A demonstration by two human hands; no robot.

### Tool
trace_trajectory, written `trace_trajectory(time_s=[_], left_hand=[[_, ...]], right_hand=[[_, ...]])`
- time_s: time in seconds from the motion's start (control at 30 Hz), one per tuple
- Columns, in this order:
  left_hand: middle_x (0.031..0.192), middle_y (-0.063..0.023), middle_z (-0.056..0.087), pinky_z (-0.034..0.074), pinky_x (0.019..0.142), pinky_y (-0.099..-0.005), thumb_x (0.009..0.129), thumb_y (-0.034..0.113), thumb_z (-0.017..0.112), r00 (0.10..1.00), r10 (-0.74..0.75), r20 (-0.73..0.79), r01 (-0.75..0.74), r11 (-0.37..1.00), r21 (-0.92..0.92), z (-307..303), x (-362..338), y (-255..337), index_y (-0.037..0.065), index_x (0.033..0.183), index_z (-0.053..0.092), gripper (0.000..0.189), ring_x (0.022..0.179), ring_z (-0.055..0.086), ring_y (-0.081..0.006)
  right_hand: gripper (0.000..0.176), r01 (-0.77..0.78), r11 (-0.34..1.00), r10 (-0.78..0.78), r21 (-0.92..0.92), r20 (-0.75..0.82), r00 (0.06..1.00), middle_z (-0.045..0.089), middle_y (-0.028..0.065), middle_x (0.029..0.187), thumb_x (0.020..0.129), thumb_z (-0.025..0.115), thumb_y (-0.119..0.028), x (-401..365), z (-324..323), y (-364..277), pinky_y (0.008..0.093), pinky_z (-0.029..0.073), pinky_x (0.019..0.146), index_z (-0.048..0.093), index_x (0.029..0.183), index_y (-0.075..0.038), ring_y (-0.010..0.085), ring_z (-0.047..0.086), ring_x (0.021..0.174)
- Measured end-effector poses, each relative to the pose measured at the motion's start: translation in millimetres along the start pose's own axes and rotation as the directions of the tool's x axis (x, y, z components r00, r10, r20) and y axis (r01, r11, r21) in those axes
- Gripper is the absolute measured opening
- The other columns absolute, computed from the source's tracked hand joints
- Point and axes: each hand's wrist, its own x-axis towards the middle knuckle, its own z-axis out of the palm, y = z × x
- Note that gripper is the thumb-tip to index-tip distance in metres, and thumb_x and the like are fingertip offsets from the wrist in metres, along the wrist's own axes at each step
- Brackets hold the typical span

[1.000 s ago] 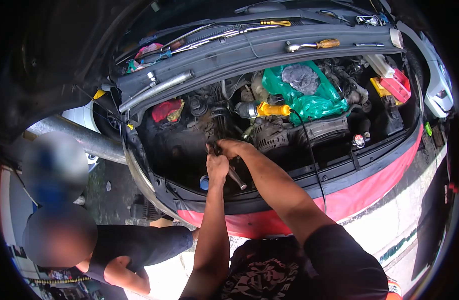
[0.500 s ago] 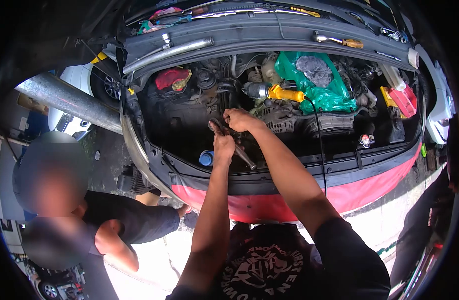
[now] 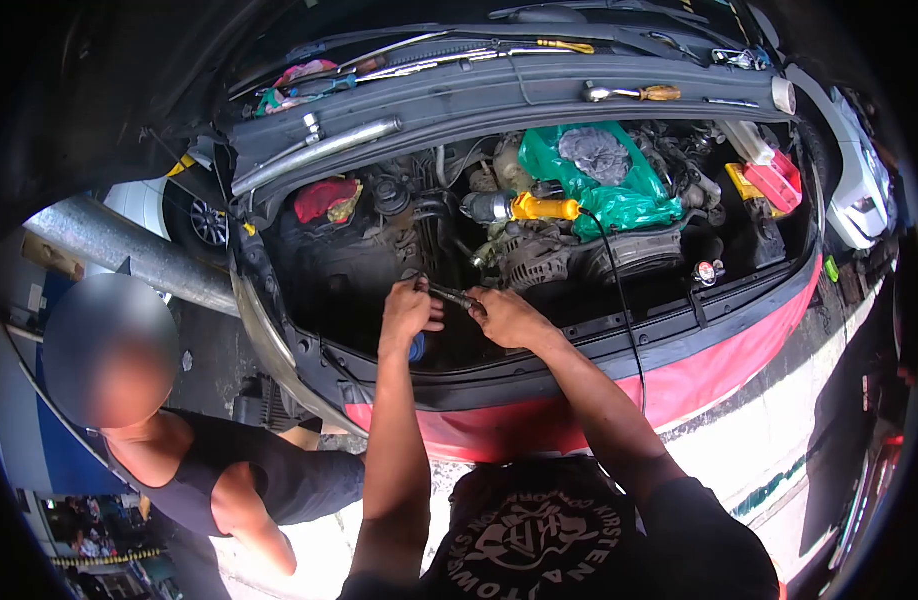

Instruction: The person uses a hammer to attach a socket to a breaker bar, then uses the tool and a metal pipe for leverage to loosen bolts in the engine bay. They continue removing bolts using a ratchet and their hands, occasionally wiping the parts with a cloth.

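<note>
My two hands meet at the front of the one open engine bay [image 3: 669, 318]. The left hand [image 3: 409, 312] and right hand [image 3: 509, 318] each grip an end of one metal tool [image 3: 449, 294], held level between them. Behind lie one yellow-handled lamp [image 3: 544, 207] and one green bag [image 3: 624, 200].
</note>
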Motion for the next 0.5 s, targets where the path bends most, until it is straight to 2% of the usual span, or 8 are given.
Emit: trace_trajectory(time_s=[0.03,0.1,0.17,0.2,0.27,0.37,0.4,0.5], left_hand=[[0.111,-0.0243,0.067,0.065,0.071,-0.0418,0.106,0.032,0.050,0.997,0.035,-0.069,-0.022,0.984,0.175,-13.1,-4.1,8.9,0.002,0.146,0.044,0.050,0.090,0.073,-0.0329],[0.114,-0.0222,0.066,0.065,0.072,-0.0404,0.105,0.036,0.054,0.882,0.449,-0.144,-0.263,0.721,0.641,-31.0,53.0,-41.7,-0.001,0.144,0.046,0.055,0.090,0.073,-0.0310],[0.117,-0.0208,0.065,0.065,0.073,-0.0401,0.103,0.039,0.057,0.877,0.460,-0.139,-0.327,0.783,0.529,-30.5,57.9,-30.6,-0.005,0.143,0.045,0.060,0.089,0.073,-0.0303],[0.119,-0.0203,0.064,0.066,0.074,-0.0405,0.102,0.041,0.058,0.958,0.274,-0.081,-0.258,0.953,0.161,-26.1,58.9,-29.3,-0.006,0.143,0.044,0.063,0.089,0.073,-0.0306],[0.118,-0.0173,0.061,0.066,0.077,-0.0412,0.101,0.042,0.059,0.986,0.076,0.145,-0.020,0.935,-0.355,-22.7,60.8,-25.7,-0.012,0.138,0.044,0.067,0.087,0.072,-0.0311],[0.107,-0.0130,0.058,0.065,0.083,-0.0423,0.101,0.039,0.059,0.976,0.063,0.208,0.044,0.879,-0.476,-20.1,52.9,-16.7,-0.012,0.130,0.045,0.060,0.093,0.071,-0.0337],[0.111,-0.0167,0.060,0.060,0.095,-0.0471,0.102,0.032,0.059,0.970,0.037,0.241,0.087,0.870,-0.486,-22.2,48.0,-11.4,-0.014,0.130,0.042,0.056,0.104,0.069,-0.0394],[0.115,-0.0177,0.060,0.058,0.101,-0.0482,0.104,0.025,0.057,0.932,0.143,0.333,0.064,0.840,-0.540,-25.7,59.1,-27.2,-0.013,0.131,0.043,0.049,0.108,0.067,-0.0379]], right_hand=[[0.037,-0.012,1.000,0.012,0.005,-0.005,1.000,0.070,0.0284,0.101,0.096,0.056,-0.018,-1.3,-1.4,1.2,0.0526,0.052,0.092,0.061,0.129,-0.002,0.0447,0.066,0.101],[0.037,-0.020,1.000,0.020,0.005,-0.003,1.000,0.070,0.0275,0.102,0.096,0.056,-0.019,-1.6,-4.8,0.0,0.0529,0.051,0.092,0.061,0.128,-0.002,0.0442,0.066,0.102],[0.035,-0.027,0.998,0.025,-0.057,-0.031,0.999,0.072,0.0233,0.103,0.096,0.058,-0.022,0.4,-11.3,-1.6,0.0511,0.052,0.093,0.064,0.126,-0.006,0.0415,0.067,0.103],[0.034,-0.011,0.997,0.008,-0.076,-0.042,0.999,0.072,0.0223,0.104,0.096,0.059,-0.023,1.0,-15.3,0.3,0.0504,0.053,0.093,0.065,0.125,-0.007,0.0408,0.068,0.103],[0.031,-0.029,0.993,0.020,-0.112,-0.076,0.997,0.074,0.0187,0.103,0.095,0.063,-0.029,-0.3,-24.5,-1.4,0.0478,0.054,0.091,0.070,0.120,-0.010,0.0386,0.069,0.101],[0.042,-0.117,0.952,0.088,-0.284,-0.116,0.989,0.074,0.0190,0.092,0.088,0.072,-0.047,10.8,-52.5,-6.2,0.0467,0.055,0.087,0.075,0.110,-0.012,0.0366,0.071,0.096],[0.045,-0.074,0.942,0.034,-0.328,-0.128,0.991,0.074,0.0189,0.090,0.086,0.073,-0.050,18.1,-57.8,1.2,0.0463,0.055,0.085,0.076,0.109,-0.013,0.0361,0.071,0.094],[0.050,-0.005,0.903,-0.064,-0.430,-0.146,0.987,0.074,0.0168,0.086,0.083,0.071,-0.057,36.9,-68.6,22.5,0.0464,0.056,0.082,0.077,0.109,-0.014,0.0352,0.072,0.090]])
